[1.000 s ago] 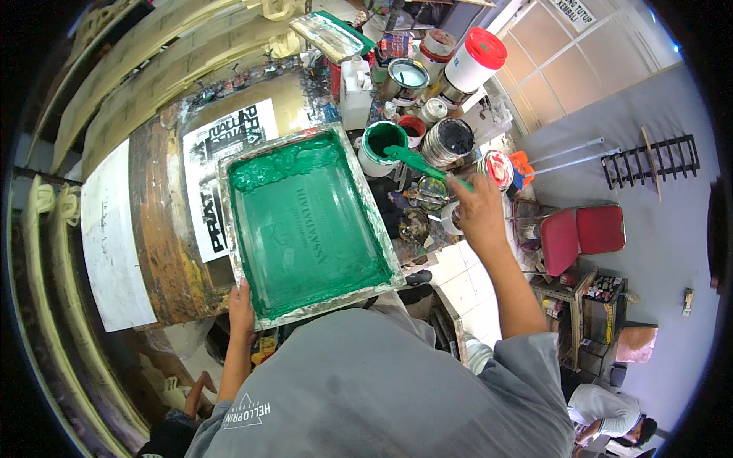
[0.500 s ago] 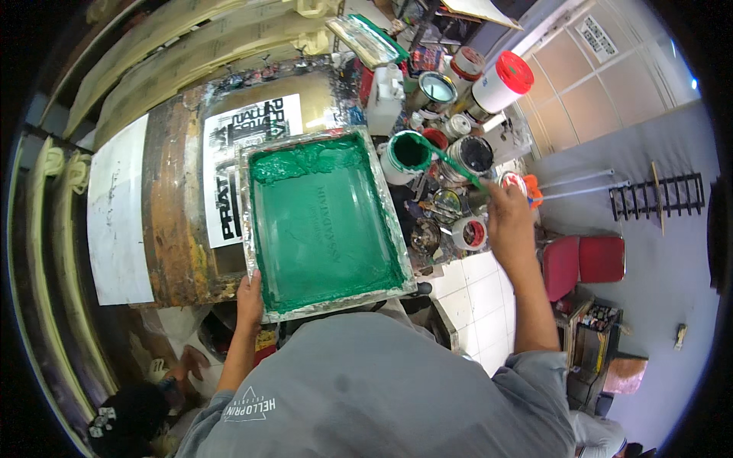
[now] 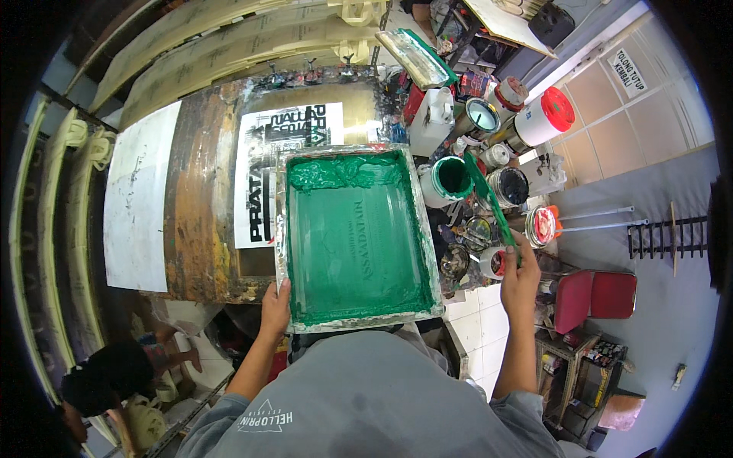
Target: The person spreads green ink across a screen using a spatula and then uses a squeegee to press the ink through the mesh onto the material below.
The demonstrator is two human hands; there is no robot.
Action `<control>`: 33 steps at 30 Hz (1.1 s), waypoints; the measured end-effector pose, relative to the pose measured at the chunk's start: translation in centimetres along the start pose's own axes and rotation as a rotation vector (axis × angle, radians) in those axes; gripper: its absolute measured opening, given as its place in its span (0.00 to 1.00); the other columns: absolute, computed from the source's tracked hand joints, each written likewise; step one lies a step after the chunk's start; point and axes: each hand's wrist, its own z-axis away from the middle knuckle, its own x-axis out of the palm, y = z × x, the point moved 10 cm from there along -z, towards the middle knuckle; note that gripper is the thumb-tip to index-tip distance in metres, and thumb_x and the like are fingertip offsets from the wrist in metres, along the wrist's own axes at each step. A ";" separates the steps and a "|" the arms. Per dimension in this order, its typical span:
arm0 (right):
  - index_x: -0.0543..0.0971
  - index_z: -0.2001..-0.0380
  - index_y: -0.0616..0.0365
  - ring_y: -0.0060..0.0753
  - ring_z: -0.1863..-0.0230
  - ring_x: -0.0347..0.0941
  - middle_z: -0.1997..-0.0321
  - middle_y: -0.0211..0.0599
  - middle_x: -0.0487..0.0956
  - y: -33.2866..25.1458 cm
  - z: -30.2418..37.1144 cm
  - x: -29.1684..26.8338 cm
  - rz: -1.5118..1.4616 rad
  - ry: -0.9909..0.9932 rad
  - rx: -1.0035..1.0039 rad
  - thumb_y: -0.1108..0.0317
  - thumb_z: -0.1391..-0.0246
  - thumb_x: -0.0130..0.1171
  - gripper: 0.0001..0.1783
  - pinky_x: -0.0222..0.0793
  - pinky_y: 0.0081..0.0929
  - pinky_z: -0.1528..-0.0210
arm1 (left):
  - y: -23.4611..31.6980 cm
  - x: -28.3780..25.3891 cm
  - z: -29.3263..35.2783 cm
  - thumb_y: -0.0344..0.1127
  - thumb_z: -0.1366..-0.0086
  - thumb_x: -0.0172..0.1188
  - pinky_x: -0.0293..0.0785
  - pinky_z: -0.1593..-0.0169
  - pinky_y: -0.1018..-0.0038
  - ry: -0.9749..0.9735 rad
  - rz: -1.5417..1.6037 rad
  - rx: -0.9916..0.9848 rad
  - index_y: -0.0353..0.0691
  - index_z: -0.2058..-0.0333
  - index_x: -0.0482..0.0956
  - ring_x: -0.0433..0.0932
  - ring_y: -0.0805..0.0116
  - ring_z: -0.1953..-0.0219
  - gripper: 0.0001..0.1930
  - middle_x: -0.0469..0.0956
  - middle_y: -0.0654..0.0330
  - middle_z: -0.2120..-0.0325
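Note:
A screen-printing frame (image 3: 434,284) is tilted in front of me, its mesh (image 3: 336,237) covered with green ink that is thickest along the far edge. My left hand (image 3: 276,307) grips the frame's near left corner. In my right hand (image 3: 521,273) is a long stick (image 3: 492,204) coated in green ink, fingers closed around its near end. The stick's far end is up beside a white tub (image 3: 441,191) of dark green ink, which stands just right of the frame. Near my right hand sits a small white tub (image 3: 492,263) with red inside.
Cans and jars crowd the right, among them a black-ink can (image 3: 510,187) and a red-lidded bucket (image 3: 546,118). Printed paper (image 3: 256,183) and a white sheet (image 3: 141,202) lie on a stained board (image 3: 200,191). Another person (image 3: 122,378) is low at left; red chairs (image 3: 573,301) stand right.
The stick has swung away from the green tub's mouth to its right side, more upright now. My right hand has come nearer to me. My left hand keeps hold of the frame; the view has shifted.

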 end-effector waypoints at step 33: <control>0.74 0.42 0.64 0.33 0.70 0.75 0.65 0.42 0.81 -8.7 1.7 33.4 -0.343 -0.305 0.080 0.71 0.35 0.49 0.20 0.71 0.33 0.66 | 4.1 -0.4 2.0 0.55 0.27 0.51 0.72 0.56 0.61 0.064 -0.187 0.004 0.32 0.58 0.75 0.80 0.52 0.62 0.25 0.80 0.44 0.66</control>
